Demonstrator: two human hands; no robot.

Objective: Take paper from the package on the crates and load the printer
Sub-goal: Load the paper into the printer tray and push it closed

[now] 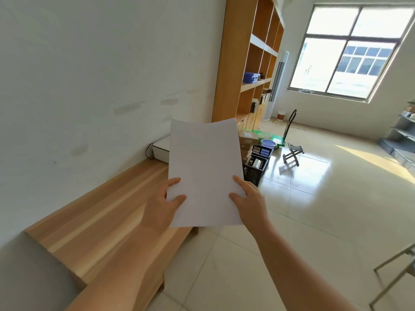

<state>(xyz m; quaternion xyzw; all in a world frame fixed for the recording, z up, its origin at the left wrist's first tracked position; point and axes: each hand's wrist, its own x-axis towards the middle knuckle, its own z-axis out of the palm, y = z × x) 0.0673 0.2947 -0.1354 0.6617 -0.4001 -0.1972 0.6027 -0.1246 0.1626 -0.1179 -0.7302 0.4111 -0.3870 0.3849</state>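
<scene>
Left hand [160, 204] and right hand [248, 199] grip paper [204, 167]; black crates [256, 164] behind.

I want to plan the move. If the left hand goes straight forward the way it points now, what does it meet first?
Probably the white printer on the far end of the wooden bench. The left hand, gripping the paper with the right hand, points that way; nothing visible lies between, though depth is unclear.

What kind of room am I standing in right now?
Probably an office or storeroom: a tall wooden shelving unit along the wall, a white printer on a long wooden bench, and black crates on the tiled floor.
</scene>
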